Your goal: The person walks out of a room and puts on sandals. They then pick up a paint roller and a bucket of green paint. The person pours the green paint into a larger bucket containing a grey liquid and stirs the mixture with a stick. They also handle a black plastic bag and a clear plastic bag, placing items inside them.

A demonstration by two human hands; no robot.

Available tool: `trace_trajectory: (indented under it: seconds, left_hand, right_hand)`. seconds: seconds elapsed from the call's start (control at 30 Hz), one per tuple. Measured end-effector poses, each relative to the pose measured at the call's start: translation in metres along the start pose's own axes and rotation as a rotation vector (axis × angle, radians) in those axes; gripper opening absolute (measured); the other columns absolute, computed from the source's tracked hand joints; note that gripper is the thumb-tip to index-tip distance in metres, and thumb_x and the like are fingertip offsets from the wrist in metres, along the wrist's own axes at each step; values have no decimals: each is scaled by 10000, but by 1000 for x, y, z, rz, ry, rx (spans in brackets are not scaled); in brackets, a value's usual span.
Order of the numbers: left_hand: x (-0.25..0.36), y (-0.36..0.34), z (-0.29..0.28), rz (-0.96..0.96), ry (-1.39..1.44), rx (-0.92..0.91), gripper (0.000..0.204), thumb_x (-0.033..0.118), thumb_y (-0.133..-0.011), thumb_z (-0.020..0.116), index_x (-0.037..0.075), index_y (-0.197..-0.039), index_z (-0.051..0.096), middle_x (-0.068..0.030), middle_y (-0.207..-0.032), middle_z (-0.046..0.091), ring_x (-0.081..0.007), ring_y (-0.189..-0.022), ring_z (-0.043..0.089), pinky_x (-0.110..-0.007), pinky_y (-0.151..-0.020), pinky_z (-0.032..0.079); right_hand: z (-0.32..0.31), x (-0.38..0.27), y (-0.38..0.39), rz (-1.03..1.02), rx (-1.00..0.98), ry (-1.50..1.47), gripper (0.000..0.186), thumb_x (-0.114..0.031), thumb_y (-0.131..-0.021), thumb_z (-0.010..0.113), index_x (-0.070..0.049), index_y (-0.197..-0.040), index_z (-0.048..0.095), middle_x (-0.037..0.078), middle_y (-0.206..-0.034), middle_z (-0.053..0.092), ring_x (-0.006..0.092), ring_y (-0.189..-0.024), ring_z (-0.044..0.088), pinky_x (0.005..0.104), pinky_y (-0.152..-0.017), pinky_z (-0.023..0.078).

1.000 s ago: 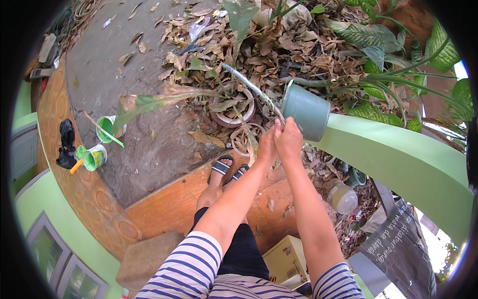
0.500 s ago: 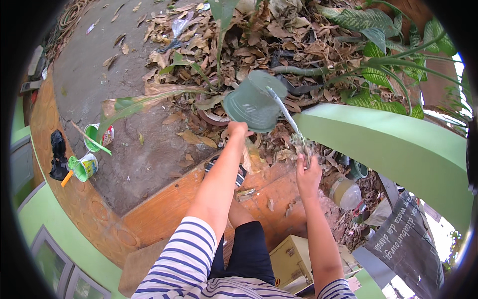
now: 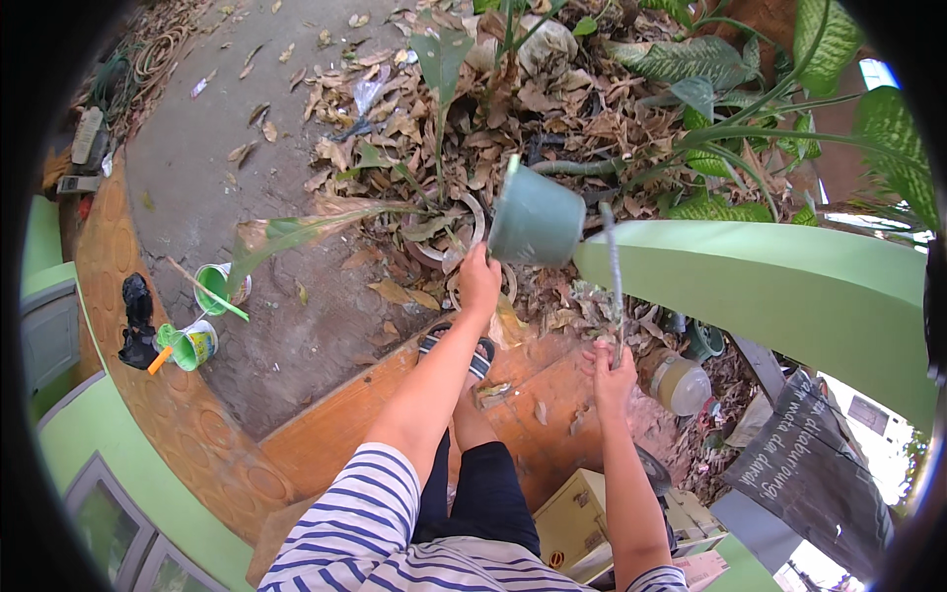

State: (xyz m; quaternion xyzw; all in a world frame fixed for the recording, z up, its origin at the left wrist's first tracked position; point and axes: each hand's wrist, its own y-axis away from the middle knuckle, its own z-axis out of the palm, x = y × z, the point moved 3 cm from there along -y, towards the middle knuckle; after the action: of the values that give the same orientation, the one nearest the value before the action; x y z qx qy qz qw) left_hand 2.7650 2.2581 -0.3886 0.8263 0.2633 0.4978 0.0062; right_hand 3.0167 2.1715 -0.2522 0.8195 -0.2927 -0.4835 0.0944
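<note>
A dark green plastic plant pot is held up on its side, its lighter rim toward the left and its base toward the right. My left hand is closed on the pot's lower rim side. To the right of it, my right hand grips the lower end of a slim grey-white stick-like tool, whose exact kind I cannot make out. The tool points upward, its tip just right of the pot's base and apart from it. Below my left hand lies a round pale rim among dry leaves.
Dry leaves and leafy plants fill the far side. A pale green low wall curves along the right. At left stand two paint buckets beside a black plastic bag. A cream metal box is near my legs.
My left hand has turned the pot, so its base now faces right instead of up. My right hand has drawn the tool lower and away from the pot, and its tip points more upright.
</note>
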Motion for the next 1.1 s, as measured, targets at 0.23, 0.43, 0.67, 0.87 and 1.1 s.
trace_trajectory:
  seconds: [0.23, 0.43, 0.67, 0.87, 1.1]
  left_hand:
    - [52, 58, -120, 506, -221, 31, 295, -14, -739, 625, 64, -1023, 607, -97, -1059, 593, -313, -1151, 532, -405, -940, 474]
    - [53, 114, -243, 784, -377, -5, 223, 33, -737, 614, 60, -959, 627, -78, -1049, 589, -295, -1188, 517, -383, -925, 502]
    - [32, 197, -373, 911, -512, 63, 225, 43, -734, 623, 66, -958, 630, -75, -1054, 583, -288, -1192, 521, -391, -930, 511]
    - [-19, 292, -460, 797, -592, 131, 227, 53, -748, 619, 75, -974, 632, -89, -1109, 556, -290, -1224, 497, -412, -991, 488]
    - [-86, 383, -534, 593, -582, 402, 355, 28, -737, 668, 78, -1082, 604, -143, -1226, 525, -338, -1272, 459, -430, -1037, 434]
  right_hand:
    - [-13, -81, 39, 24, 5, -287, 281, -219, -963, 597, 24, -1052, 487, 154, -1035, 634, 248, -858, 695, 309, -595, 601]
    - [23, -93, 84, 81, -84, -380, 344, -263, -909, 677, -2, -1009, 476, 154, -1021, 610, 277, -861, 692, 345, -590, 617]
    - [98, -91, 171, 153, -351, -484, 316, -216, -890, 697, -19, -992, 472, 141, -1007, 620, 248, -875, 672, 353, -669, 615]
    - [139, -79, 275, 44, -508, -516, 304, -52, -836, 708, -110, -828, 410, 39, -856, 585, 165, -742, 636, 336, -664, 599]
    - [192, -64, 366, -115, -675, -375, 306, -38, -825, 702, -130, -799, 411, 13, -816, 535, 112, -680, 552, 271, -625, 527]
